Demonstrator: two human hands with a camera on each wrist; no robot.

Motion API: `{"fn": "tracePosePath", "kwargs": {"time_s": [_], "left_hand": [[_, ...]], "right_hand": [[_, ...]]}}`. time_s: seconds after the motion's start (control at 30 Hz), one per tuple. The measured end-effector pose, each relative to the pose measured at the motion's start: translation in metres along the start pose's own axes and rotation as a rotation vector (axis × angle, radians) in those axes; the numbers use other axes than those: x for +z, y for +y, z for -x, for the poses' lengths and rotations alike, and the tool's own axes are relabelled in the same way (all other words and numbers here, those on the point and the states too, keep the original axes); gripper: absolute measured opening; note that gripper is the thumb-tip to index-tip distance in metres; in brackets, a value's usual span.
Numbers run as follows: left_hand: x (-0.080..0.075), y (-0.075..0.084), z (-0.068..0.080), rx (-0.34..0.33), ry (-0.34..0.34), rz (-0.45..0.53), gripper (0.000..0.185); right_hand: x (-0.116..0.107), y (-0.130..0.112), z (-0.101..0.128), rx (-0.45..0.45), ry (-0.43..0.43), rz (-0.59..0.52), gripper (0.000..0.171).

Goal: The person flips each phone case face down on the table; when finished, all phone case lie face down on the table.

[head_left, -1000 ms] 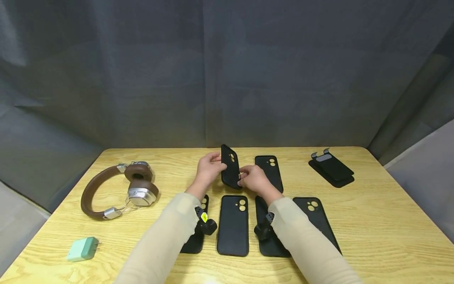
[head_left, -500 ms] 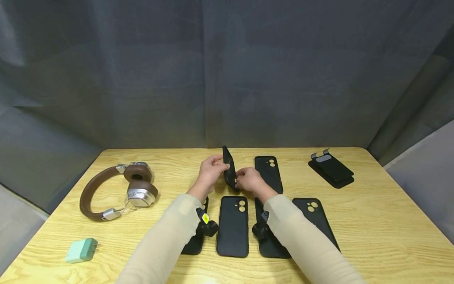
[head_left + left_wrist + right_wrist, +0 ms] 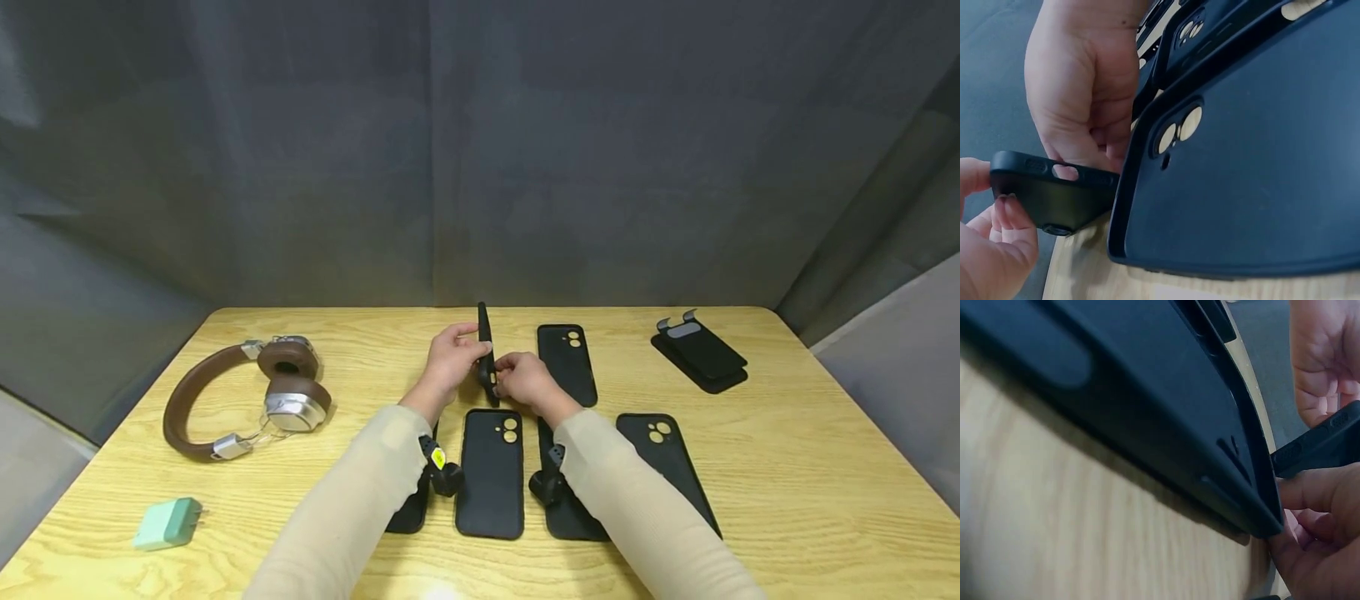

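Black matte phone case (image 3: pixel 486 354) edge-on, pinched by left hand (image 3: pixel 450 360), right hand (image 3: pixel 523 380).

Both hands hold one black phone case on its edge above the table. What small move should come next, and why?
Probably lay the held phone case flat in the bare spot left of the far case. Left hand and right hand hold it upright on edge; the others lie flat in rows.

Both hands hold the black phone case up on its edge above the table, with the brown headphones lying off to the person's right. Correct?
Not quite. The brown and silver headphones lie to the person's left, as the head view shows. The rest stands: the left hand and right hand hold the black phone case up on its edge above the wooden table.
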State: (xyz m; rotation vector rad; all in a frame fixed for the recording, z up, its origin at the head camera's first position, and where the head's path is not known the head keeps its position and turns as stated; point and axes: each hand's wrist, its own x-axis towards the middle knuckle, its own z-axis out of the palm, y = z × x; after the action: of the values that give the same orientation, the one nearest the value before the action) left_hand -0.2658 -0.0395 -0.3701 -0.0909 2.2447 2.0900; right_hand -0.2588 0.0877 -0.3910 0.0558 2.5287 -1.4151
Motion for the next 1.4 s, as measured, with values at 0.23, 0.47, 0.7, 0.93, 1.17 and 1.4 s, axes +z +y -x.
{"fn": "tracePosePath", "kwargs": {"time_s": [0.23, 0.47, 0.7, 0.93, 1.17, 1.4], "left_hand": [[0.006, 0.0, 0.0, 0.004, 0.0, -0.021, 0.041], [0.009, 0.0, 0.003, -0.011, 0.012, -0.041, 0.043], [0.012, -0.003, 0.005, -0.037, 0.004, 0.006, 0.043], [0.015, -0.007, 0.008, -0.053, -0.006, 0.033, 0.042], [0.016, -0.009, 0.009, -0.042, 0.012, 0.057, 0.037], [0.015, -0.005, 0.013, -0.034, 0.027, 0.116, 0.032]], "right_hand": [[-0.009, 0.003, 0.004, 0.024, -0.057, -0.207, 0.043], [-0.021, 0.009, 0.015, 0.011, -0.192, -0.501, 0.053], [-0.025, 0.005, 0.026, -0.044, -0.298, -0.582, 0.06], [-0.017, 0.004, 0.028, -0.059, -0.243, -0.562, 0.062], [-0.012, 0.005, 0.029, -0.061, -0.207, -0.534, 0.063], [-0.01, 0.0, 0.031, -0.052, -0.172, -0.558, 0.063]]}}
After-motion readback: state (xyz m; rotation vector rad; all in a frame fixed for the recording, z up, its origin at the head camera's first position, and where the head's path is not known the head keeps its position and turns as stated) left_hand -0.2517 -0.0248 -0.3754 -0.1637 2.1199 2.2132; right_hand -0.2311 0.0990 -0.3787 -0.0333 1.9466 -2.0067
